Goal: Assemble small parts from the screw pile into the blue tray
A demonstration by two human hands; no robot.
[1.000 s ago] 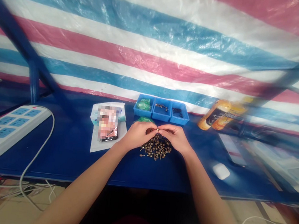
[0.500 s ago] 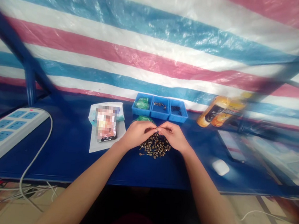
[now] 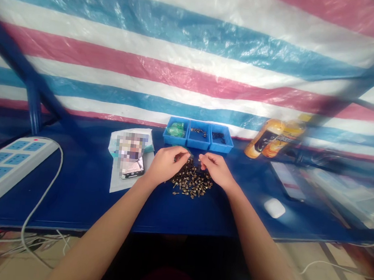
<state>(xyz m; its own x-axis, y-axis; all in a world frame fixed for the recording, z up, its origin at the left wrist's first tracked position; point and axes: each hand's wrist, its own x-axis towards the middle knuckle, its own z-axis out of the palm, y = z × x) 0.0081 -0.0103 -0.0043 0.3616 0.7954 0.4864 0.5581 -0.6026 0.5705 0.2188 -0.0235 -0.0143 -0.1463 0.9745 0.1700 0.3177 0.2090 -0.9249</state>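
A heap of small brass-coloured screws [image 3: 191,184] lies on the blue table, between and below my hands. My left hand [image 3: 167,164] hovers over its left side, thumb and fingers pinched together; whatever is in the pinch is hidden. Over the right side, my right hand [image 3: 216,169] is closed too, with a tiny dark thing at the fingertips, too small to name. A small gap separates the two hands. Behind them stand three joined blue bins: the left bin [image 3: 165,137] holds green plastic, the middle bin [image 3: 198,144] some screws, the right bin [image 3: 221,148] small dark parts.
A phone [image 3: 133,170] rests on a white packet [image 3: 115,181] at left, near a power strip [image 3: 10,170] with a cable. To the right are two drink bottles [image 3: 262,141], another phone [image 3: 286,181] and a white case [image 3: 274,208]. Striped sheeting [image 3: 180,77] hangs behind.
My hands were together at the fingertips above the heap. Now they have come apart, the left one moving left and the right one slightly right. The view has shifted slightly.
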